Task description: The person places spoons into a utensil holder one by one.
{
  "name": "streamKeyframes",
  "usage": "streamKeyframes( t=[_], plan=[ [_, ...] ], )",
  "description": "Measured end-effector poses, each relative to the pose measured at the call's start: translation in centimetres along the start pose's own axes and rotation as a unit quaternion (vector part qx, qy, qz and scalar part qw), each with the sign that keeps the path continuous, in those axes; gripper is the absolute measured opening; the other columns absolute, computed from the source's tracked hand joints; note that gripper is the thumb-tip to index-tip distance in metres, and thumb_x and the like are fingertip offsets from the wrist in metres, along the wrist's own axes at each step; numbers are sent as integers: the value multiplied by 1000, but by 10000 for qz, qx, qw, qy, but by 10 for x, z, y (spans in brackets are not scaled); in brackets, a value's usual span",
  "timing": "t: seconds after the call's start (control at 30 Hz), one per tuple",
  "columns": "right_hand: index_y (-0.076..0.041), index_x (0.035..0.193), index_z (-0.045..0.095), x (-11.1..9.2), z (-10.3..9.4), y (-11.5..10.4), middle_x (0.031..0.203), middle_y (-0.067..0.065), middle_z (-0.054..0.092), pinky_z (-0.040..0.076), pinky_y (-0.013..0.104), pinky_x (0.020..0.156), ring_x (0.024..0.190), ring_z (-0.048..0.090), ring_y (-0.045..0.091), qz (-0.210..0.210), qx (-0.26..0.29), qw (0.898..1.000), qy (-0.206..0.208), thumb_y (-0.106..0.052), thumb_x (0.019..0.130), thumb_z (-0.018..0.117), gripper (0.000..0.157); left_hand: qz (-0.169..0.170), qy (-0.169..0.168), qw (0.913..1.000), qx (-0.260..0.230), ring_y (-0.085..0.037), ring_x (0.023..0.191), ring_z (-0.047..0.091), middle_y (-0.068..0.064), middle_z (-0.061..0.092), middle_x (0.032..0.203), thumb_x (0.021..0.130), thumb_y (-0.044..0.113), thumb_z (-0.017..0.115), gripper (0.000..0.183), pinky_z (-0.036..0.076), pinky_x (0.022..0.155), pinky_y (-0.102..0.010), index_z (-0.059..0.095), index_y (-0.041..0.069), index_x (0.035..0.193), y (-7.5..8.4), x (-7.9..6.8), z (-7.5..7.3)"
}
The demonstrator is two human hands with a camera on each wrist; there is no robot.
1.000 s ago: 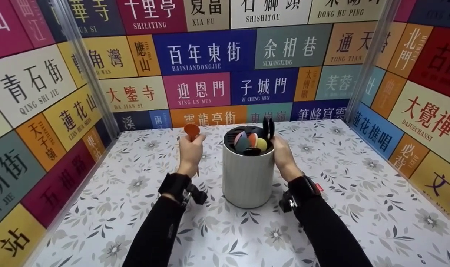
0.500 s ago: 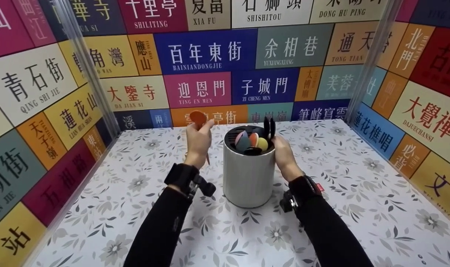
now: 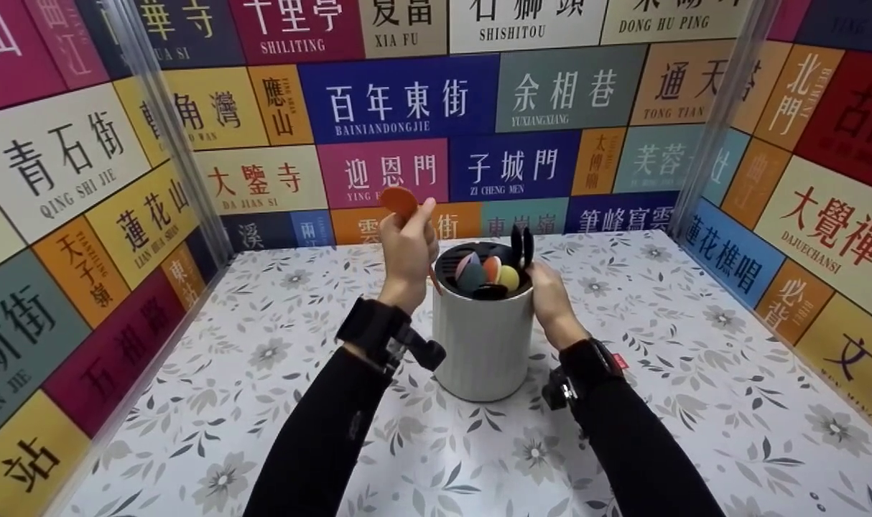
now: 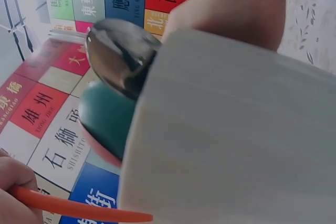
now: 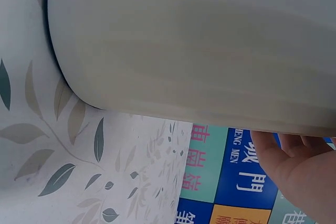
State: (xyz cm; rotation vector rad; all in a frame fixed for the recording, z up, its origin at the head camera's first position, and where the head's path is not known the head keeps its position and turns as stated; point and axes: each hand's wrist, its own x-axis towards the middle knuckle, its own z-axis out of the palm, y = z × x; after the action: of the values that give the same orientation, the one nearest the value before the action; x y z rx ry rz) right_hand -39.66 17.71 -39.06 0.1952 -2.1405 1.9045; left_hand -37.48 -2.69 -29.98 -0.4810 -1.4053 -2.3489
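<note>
My left hand [image 3: 409, 258] grips an orange spoon [image 3: 398, 202]. The spoon's round bowl sticks up above the fist, and its thin handle slants down beside the holder's left rim. The handle tip [image 4: 84, 208] crosses the lower part of the left wrist view, close to the holder's edge. A pale ribbed utensil holder [image 3: 482, 345] stands upright on the table, with a slotted black top. My right hand [image 3: 553, 305] holds its right side near the rim; some fingertips are hidden behind it. Out of the top rise a teal spoon [image 3: 470, 278], a yellow one [image 3: 508, 278] and several others.
Two black handle-like pieces [image 3: 522, 248] stand up at the holder's right rim. The table [image 3: 263, 416] has a white floral cover. Panels of coloured signs [image 3: 400, 100] enclose it at the back and both sides. Each wrist wears a strapped camera.
My left hand has risen and moved right with the orange spoon, from beside the holder to its left rim. The right hand and the holder have stayed in place.
</note>
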Motion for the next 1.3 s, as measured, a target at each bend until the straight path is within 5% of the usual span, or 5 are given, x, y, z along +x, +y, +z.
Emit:
streamKeyframes(
  t=[0.33, 0.63, 1.07, 1.2, 1.3],
  plan=[
    [4, 126, 64, 3, 2, 0, 141, 18, 61, 35, 35, 113, 130, 53, 23, 20, 21, 10000, -21, -22, 111, 36, 42, 220, -91, 9997, -15, -7, 41, 19, 6, 25, 51, 105, 10, 56, 48, 17, 41, -23, 36, 16, 62, 9, 6, 15],
    [4, 124, 65, 1, 0, 0, 136, 18, 62, 36, 35, 112, 127, 54, 23, 15, 37, 9999, 94, -21, 110, 37, 40, 155, 496, 9986, 69, -7, 41, 21, 5, 29, 49, 105, 13, 57, 52, 19, 41, -23, 38, 17, 57, -8, 12, 14],
    [-2, 118, 67, -1, 0, 1, 134, 15, 63, 36, 34, 110, 125, 53, 21, 117, 25, 9999, 78, -25, 111, 39, 36, -114, 17, 9968, 790, -6, 41, 26, 7, 29, 50, 106, 10, 55, 47, 23, 42, -23, 41, 17, 62, -37, -2, 11],
    [-3, 111, 66, 0, 0, 1, 130, 14, 63, 38, 33, 106, 121, 53, 20, 110, -40, 9999, 108, -26, 111, 40, 35, -220, 36, 9931, 1155, -6, 42, 30, 7, 31, 50, 106, 10, 57, 46, 31, 45, -23, 42, 17, 63, -39, -4, 13],
    [0, 120, 66, 0, -1, 0, 136, 16, 63, 37, 34, 109, 126, 53, 21, 94, -42, 9999, 46, -25, 112, 37, 40, -447, 2, 9867, 1566, -7, 48, 39, 5, 38, 56, 105, 13, 60, 38, 41, 50, -22, 50, 14, 68, -39, -4, 15]
  ],
)
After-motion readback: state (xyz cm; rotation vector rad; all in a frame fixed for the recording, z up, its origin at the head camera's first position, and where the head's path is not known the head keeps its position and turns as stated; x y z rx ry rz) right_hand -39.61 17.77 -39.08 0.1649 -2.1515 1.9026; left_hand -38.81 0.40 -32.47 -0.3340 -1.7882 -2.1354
